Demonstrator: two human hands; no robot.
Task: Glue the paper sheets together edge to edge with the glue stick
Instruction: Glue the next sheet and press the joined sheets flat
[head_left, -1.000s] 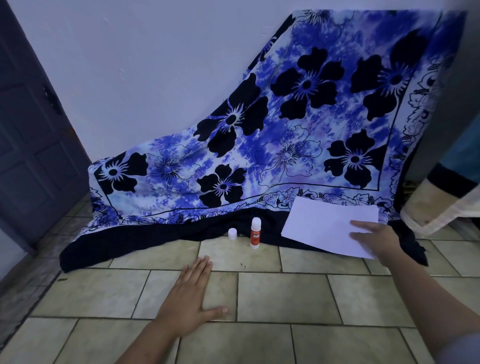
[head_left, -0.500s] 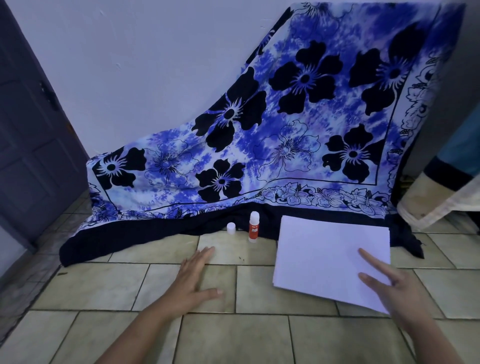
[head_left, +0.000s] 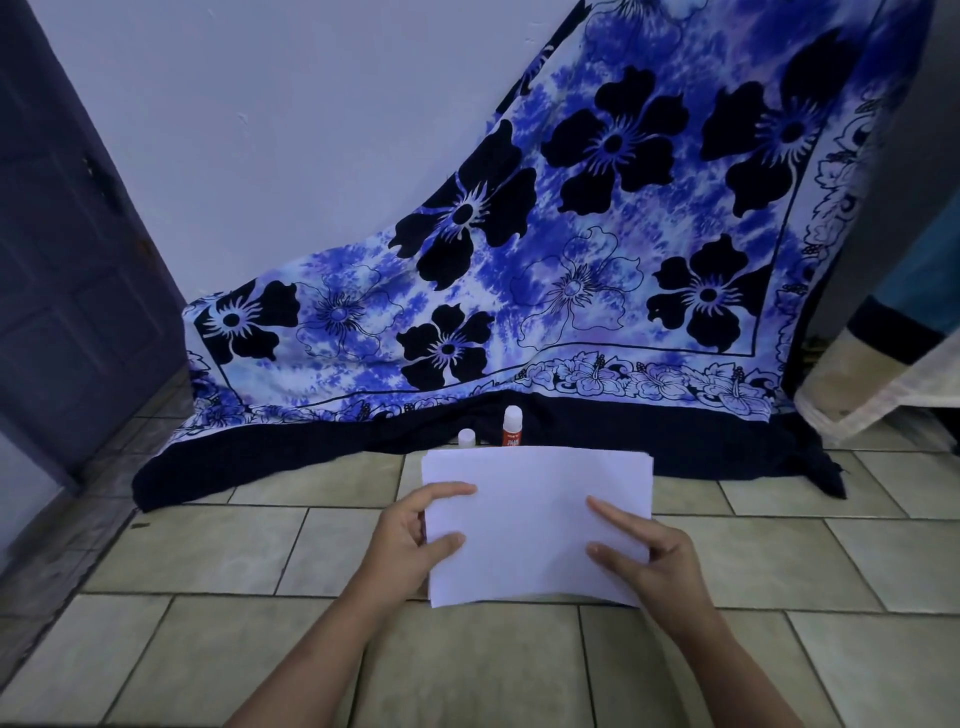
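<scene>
Stretching left-right lengthwise, paper sheets (head_left: 535, 525)

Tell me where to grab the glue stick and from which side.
I'd pinch the glue stick around its orange barrel, just under the white top, coming from above right. It stands upright, the paper sheets hide its base in front, and a small white cap stands close on its left.

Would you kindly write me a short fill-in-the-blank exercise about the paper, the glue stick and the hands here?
The stack of white paper sheets lies on the tiled ____.
The red-and-white glue stick stands ____ behind it.
The small white cap stands off the stick, to its ____.
The left hand and right hand ____ touch the paper.
Missing: floor; upright; left; both.
</scene>
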